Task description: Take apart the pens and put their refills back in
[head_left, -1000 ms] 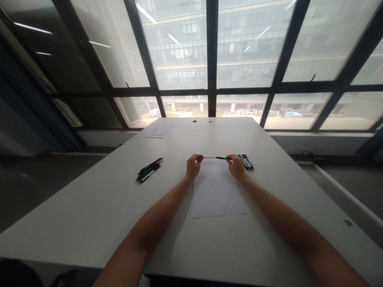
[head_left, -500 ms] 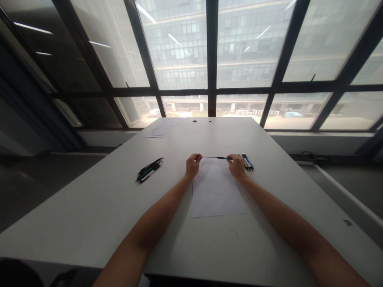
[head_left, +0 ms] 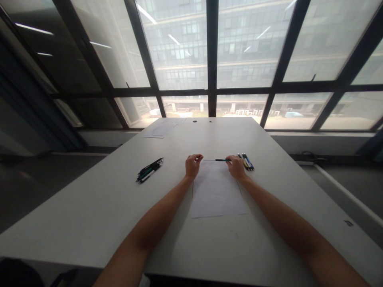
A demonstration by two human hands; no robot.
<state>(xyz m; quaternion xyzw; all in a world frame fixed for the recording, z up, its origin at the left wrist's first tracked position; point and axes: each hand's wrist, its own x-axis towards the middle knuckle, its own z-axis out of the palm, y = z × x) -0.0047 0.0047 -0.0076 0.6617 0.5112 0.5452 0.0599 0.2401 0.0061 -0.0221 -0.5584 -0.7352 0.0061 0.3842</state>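
Observation:
My right hand (head_left: 237, 167) is closed in a pinch around a pen (head_left: 223, 160) with a green barrel and a dark grip. From the pen's left end a thin dark refill (head_left: 209, 160) runs level to my left hand (head_left: 192, 166), whose thumb and fingers are pinched on its far end. Both hands are at the far edge of a white sheet of paper (head_left: 218, 191), one at each upper corner. Close beside my right hand on the table lie several pens (head_left: 247, 162) with yellow, white and blue parts.
A bunch of dark pens (head_left: 150, 170), one with green, lies to the left on the white table (head_left: 98, 207). Printed papers (head_left: 160, 128) lie at the far left corner. A round dark cable hole (head_left: 194, 121) is near the far edge, before the windows.
Both hands have dropped slightly toward the paper. The pen barrel has shifted a little left, so slightly less of the thin refill shows between the hands.

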